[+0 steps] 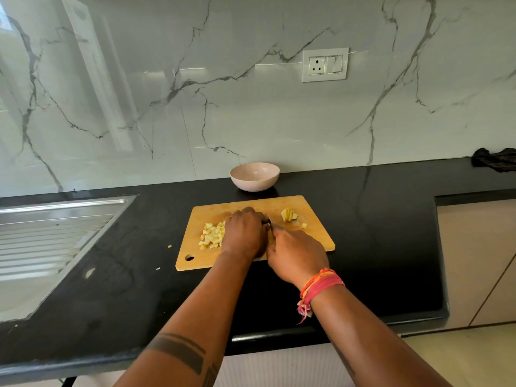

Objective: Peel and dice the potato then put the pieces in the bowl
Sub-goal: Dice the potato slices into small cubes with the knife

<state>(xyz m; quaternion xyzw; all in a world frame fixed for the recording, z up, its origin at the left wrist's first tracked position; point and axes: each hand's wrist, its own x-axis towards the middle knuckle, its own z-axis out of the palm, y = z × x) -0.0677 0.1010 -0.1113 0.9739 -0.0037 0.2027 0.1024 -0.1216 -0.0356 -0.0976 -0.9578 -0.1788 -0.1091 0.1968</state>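
From my head camera I look down on the wooden cutting board [251, 208], which lies on the black table [363, 233], and I place everything from it. My left hand [245, 233] sits on the middle of the board, fingers curled down over whatever potato I am cutting; that piece is hidden beneath my knuckles, so I cannot say for sure what I pinch. My right hand [296, 255] is at the board's near edge, touching the left, closed around the knife [268, 220], of which only a short stretch of blade shows between the hands.

The diced potato [212, 236] is heaped on the board's left part, just beside my left hand. A few uncut potato slices [289, 215] lean together near the far right corner, with one loose cube [303, 225] close to them. The bowl [254, 176] stands just beyond the board's far edge and looks empty, so I judge I am midway through dicing.

The pieces look light, firm and wet, likely slippery on the cut faces. I would pin slices with curled fingertips on top, and gather the cubes by scooping, since pinching them singly would let them skid. A stray bit [169, 246] lies on the table left of the board.
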